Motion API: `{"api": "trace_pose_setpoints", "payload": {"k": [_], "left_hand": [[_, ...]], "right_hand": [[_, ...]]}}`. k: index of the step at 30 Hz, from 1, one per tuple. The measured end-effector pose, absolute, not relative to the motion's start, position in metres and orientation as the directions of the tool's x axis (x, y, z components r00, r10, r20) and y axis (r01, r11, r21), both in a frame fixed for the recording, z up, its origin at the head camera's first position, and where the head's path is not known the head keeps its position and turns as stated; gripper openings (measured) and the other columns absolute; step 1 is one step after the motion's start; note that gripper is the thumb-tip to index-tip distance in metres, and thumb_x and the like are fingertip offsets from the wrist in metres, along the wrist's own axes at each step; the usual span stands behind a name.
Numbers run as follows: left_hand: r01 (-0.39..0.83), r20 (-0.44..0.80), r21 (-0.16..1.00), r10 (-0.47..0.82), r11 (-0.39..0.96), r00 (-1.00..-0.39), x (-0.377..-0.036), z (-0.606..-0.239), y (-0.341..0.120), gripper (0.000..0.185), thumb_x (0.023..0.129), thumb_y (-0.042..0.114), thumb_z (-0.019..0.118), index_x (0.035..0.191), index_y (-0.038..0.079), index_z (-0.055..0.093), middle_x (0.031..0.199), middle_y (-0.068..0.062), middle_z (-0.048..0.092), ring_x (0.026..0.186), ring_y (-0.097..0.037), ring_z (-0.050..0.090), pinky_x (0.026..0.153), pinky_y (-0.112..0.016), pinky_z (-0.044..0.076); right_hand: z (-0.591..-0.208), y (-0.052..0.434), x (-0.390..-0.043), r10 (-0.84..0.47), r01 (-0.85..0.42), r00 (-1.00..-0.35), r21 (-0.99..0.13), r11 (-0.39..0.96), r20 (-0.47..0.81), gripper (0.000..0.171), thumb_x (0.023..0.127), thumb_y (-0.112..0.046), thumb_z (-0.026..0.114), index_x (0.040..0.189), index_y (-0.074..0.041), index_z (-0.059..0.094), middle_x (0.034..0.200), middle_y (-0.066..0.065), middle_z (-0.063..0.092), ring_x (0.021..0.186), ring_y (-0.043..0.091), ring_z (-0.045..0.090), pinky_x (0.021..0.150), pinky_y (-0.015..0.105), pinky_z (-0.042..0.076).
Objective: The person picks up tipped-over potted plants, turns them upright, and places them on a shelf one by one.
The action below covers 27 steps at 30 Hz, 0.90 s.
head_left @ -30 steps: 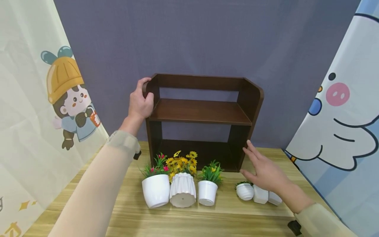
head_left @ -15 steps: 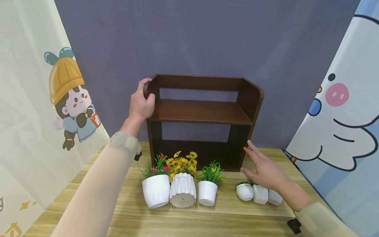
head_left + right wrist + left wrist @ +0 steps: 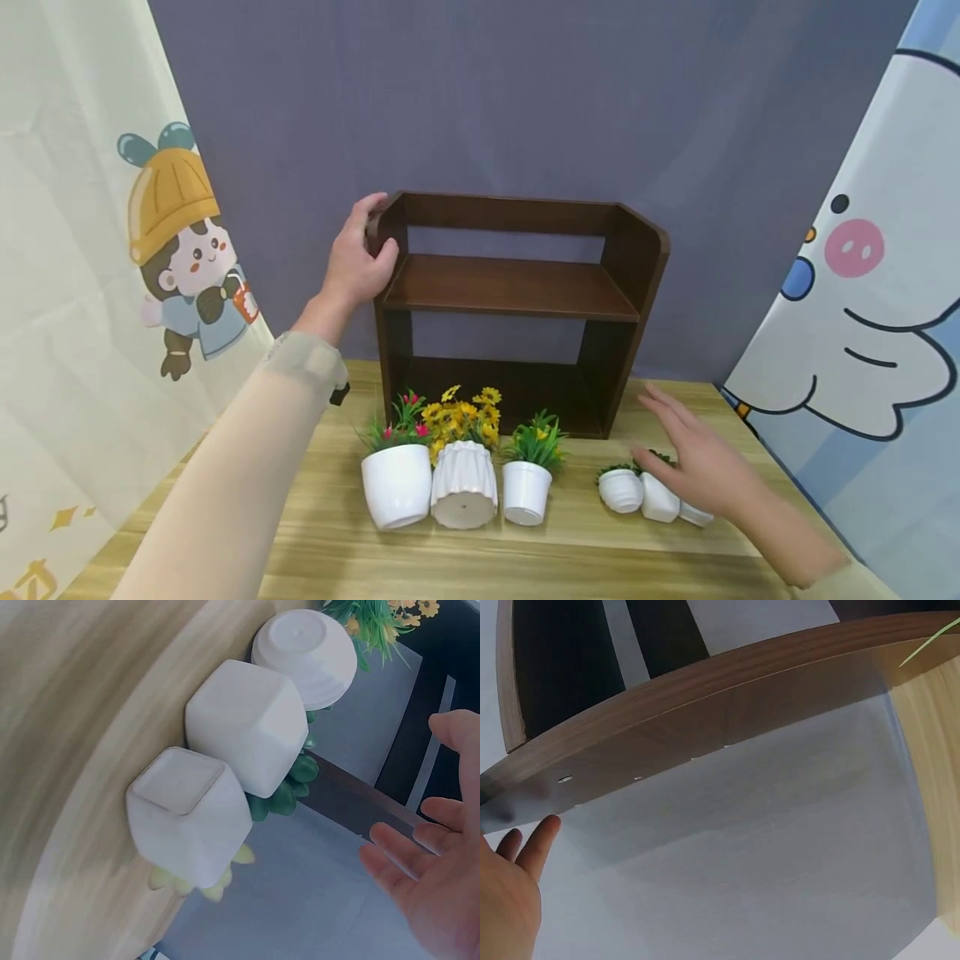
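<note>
A dark brown two-tier wooden shelf [image 3: 510, 285] stands upright at the back of the table. My left hand [image 3: 358, 260] holds its upper left side panel, thumb at the front edge and fingers along the outside; in the left wrist view, fingertips [image 3: 546, 829] lie by the panel's outer face. Holding nothing, my right hand [image 3: 701, 462] is spread with straight fingers to the right of the shelf. It is above three small white pots of succulents: a round ribbed pot [image 3: 621, 490], a faceted pot [image 3: 244, 724] and a square-based pot [image 3: 184, 817].
Before the shelf lie three larger white pots: one with pink flowers [image 3: 397, 486], a fluted one with yellow flowers [image 3: 463, 483] and a smaller one with green leaves [image 3: 526, 492]. They stand on the wood-grain table [image 3: 420, 562]. A grey curtain [image 3: 510, 100] hangs behind.
My right hand has moved away from the shelf's right side, to the right and slightly down. The left hand stays on the left panel. The pots have not moved.
</note>
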<state>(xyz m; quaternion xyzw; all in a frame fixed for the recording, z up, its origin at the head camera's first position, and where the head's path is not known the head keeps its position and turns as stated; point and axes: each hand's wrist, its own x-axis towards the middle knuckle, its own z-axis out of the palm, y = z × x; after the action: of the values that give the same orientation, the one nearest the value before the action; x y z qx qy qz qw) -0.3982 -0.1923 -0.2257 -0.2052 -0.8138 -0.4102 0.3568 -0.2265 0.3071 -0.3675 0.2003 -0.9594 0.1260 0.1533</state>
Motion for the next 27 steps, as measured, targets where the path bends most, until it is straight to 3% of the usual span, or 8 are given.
{"api": "trace_pose_setpoints", "payload": {"k": [5,8,15,21,27], "left_hand": [[0.648,0.76,0.498,0.071,0.576,-0.646,-0.397,-0.222,-0.191,0.048,0.108,0.02,0.055,0.156,0.014,0.056,0.179,0.0,0.039,0.165,-0.018,0.034,0.133,-0.048,0.033],[0.655,0.768,0.491,0.07,0.574,-0.637,-0.4,-0.222,-0.19,0.044,0.109,0.018,0.051,0.153,0.012,0.057,0.179,0.003,0.037,0.165,-0.017,0.034,0.13,-0.048,0.036],[0.678,0.82,0.447,0.034,0.584,-0.571,-0.406,-0.225,-0.188,0.041,0.105,0.011,0.053,0.145,0.008,0.06,0.163,-0.008,0.059,0.151,-0.03,0.056,0.12,-0.053,0.046],[0.667,0.821,0.451,0.018,0.594,-0.571,-0.404,-0.226,-0.189,0.042,0.104,0.011,0.053,0.145,0.008,0.059,0.161,-0.01,0.06,0.147,-0.033,0.059,0.118,-0.054,0.048],[0.668,0.818,0.456,0.018,0.588,-0.575,-0.402,-0.227,-0.187,0.041,0.104,0.01,0.053,0.145,0.008,0.059,0.162,-0.009,0.059,0.147,-0.032,0.058,0.118,-0.054,0.048]], "right_hand": [[-0.371,0.312,-0.217,-0.335,-0.415,-0.876,-0.191,0.889,0.346,0.078,0.104,-0.044,0.076,0.164,-0.005,0.045,0.172,0.026,0.041,0.148,0.054,0.05,0.107,0.073,0.05],[-0.373,0.315,-0.213,-0.331,-0.412,-0.88,-0.198,0.89,0.341,0.077,0.103,-0.043,0.077,0.163,-0.005,0.046,0.17,0.026,0.044,0.148,0.054,0.05,0.108,0.073,0.049],[-0.383,0.326,-0.202,-0.316,-0.403,-0.877,-0.194,0.895,0.363,0.074,0.102,-0.04,0.079,0.159,-0.003,0.051,0.162,0.026,0.052,0.139,0.053,0.058,0.102,0.072,0.053],[-0.398,0.341,-0.192,-0.291,-0.387,-0.867,-0.18,0.904,0.404,0.072,0.096,-0.038,0.086,0.153,-0.003,0.057,0.149,0.021,0.063,0.118,0.04,0.073,0.085,0.059,0.062],[-0.412,0.357,-0.182,-0.195,-0.312,-0.908,-0.289,0.905,0.37,0.071,0.094,-0.038,0.089,0.149,-0.005,0.059,0.142,0.019,0.065,0.107,0.031,0.074,0.077,0.035,0.061]]}}
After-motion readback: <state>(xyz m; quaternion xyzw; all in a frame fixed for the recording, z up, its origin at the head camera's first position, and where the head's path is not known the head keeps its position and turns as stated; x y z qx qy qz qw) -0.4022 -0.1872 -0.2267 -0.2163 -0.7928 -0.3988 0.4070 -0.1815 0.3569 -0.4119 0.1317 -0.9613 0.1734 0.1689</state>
